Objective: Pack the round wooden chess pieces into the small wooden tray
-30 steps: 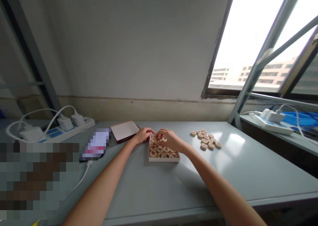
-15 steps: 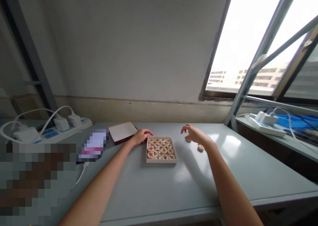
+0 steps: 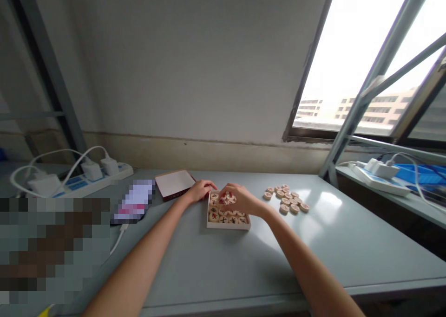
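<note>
A shallow white box (image 3: 228, 226) holds rows of round wooden xiangqi pieces (image 3: 223, 220), marked in black and red characters. My left hand (image 3: 202, 190) is at its back left corner, curled fingers against the wall; the thumb is partly hidden. Over the back part of the box, my right hand (image 3: 240, 198) has its fingers bent around a xiangqi piece (image 3: 229, 197), and how many pieces it holds is unclear. That hand covers part of the rows. Loose xiangqi pieces (image 3: 286, 201) lie in a cluster on the table, right of the box.
The box lid (image 3: 175, 183) lies upturned at the back left. Nearer me is a phone (image 3: 135, 200) with a white cable (image 3: 119, 238). Power strips stand at the left (image 3: 120, 171) and on the right ledge (image 3: 379, 180). A metal post (image 3: 343, 152) rises at the table's back right.
My right hand has moved left from the loose pieces to above the box, uncovering the cluster on the table. My left hand stays at the box corner. The view has shifted slightly.
</note>
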Demonstrator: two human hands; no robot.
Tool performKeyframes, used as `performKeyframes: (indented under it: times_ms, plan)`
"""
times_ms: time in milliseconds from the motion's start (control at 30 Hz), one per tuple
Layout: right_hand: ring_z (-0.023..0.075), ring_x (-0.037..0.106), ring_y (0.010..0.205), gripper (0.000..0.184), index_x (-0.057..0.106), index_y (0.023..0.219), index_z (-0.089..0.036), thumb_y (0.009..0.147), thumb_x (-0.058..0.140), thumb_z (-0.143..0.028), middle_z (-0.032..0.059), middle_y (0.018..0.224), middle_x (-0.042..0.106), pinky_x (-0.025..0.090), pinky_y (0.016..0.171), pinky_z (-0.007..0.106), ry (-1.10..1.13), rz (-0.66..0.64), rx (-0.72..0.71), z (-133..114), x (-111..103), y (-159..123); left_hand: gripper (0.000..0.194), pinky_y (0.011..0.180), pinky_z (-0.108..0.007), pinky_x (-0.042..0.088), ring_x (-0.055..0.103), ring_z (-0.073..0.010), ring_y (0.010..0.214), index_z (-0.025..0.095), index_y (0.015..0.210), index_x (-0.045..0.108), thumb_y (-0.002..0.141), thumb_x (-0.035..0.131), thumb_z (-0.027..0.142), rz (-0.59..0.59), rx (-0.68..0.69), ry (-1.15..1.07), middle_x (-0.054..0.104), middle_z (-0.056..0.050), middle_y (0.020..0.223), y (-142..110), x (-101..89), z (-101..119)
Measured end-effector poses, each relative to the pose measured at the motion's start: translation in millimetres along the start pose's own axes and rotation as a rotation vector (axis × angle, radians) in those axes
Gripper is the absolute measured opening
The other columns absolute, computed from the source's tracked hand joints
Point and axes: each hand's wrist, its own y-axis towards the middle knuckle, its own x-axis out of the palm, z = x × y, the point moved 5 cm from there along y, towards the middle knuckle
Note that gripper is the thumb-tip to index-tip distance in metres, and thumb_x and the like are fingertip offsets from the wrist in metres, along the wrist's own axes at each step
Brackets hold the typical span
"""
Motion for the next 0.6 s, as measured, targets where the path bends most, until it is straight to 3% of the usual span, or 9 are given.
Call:
performKeyframes:
  times_ms: [100,200,300,367,467,600]
  plan:
    - [0.0163,0.051,0.082,0.024,0.059,0.089,-0.022,0.068,0.066,-0.033,0.0022,0.089,0.056,0.038,0.072,0.028,-0.012,-0.025,0.055,24.9,-25.6,-15.0,0.035,0.044,-0.021,0.027,0.036,-0.0098,0.043,0.010,0.085,0.061,0.066,0.037,0.027,-0.013,-0.023,-0.037,0.041,0.003,0.048,1.7,1.4,-3.4]
    - [0.0179,0.051,0.082,0.022,0.060,0.088,-0.023,0.069,0.065,-0.032,0.0025,0.085,0.056,0.039,0.072,0.029,-0.135,-0.057,0.215,61.0,-44.2,-46.8,0.036,0.044,-0.022,0.027,0.036,-0.0103,0.043,0.011,0.084,0.061,0.064,0.037,0.031,-0.021,-0.026,-0.063,0.042,0.003,0.048,3.5,2.7,-6.2]
    - [0.0237,0.048,0.093,0.025,0.057,0.094,-0.023,0.070,0.061,-0.030,0.0060,0.093,0.054,0.037,0.078,0.036,-0.328,0.011,0.432,94.8,-54.5,-81.8,0.037,0.044,-0.022,0.027,0.037,-0.0106,0.044,0.012,0.084,0.060,0.063,0.037,0.033,-0.023,-0.019,-0.063,0.042,0.003,0.049,4.4,3.2,-7.6]
    - [0.0255,0.045,0.102,0.032,0.053,0.103,-0.024,0.071,0.058,-0.030,0.0071,0.104,0.052,0.037,0.080,0.039,-0.361,0.054,0.502,105.9,-54.7,-94.3,0.038,0.044,-0.022,0.027,0.036,-0.0107,0.044,0.012,0.084,0.060,0.062,0.037,0.033,-0.022,-0.014,-0.060,0.042,0.003,0.049,4.7,3.1,-7.8]
    - [0.0246,0.038,0.112,0.045,0.042,0.119,-0.028,0.075,0.053,-0.033,0.0065,0.123,0.043,0.034,0.088,0.043,-0.335,0.109,0.478,105.6,-49.9,-90.0,0.039,0.043,-0.022,0.026,0.035,-0.0104,0.042,0.011,0.084,0.060,0.062,0.037,0.033,-0.029,-0.027,-0.074,0.040,0.004,0.047,4.9,3.3,-7.7]
    - [0.0248,0.017,0.128,0.050,0.026,0.132,-0.025,0.084,0.039,-0.028,0.0072,0.139,0.025,0.012,0.098,0.057,-0.359,0.059,0.414,101.4,-37.8,-67.7,0.038,0.044,-0.022,0.027,0.036,-0.0100,0.042,0.011,0.084,0.060,0.061,0.037,0.033,-0.034,-0.057,-0.083,0.040,0.004,0.048,4.2,3.0,-5.4]
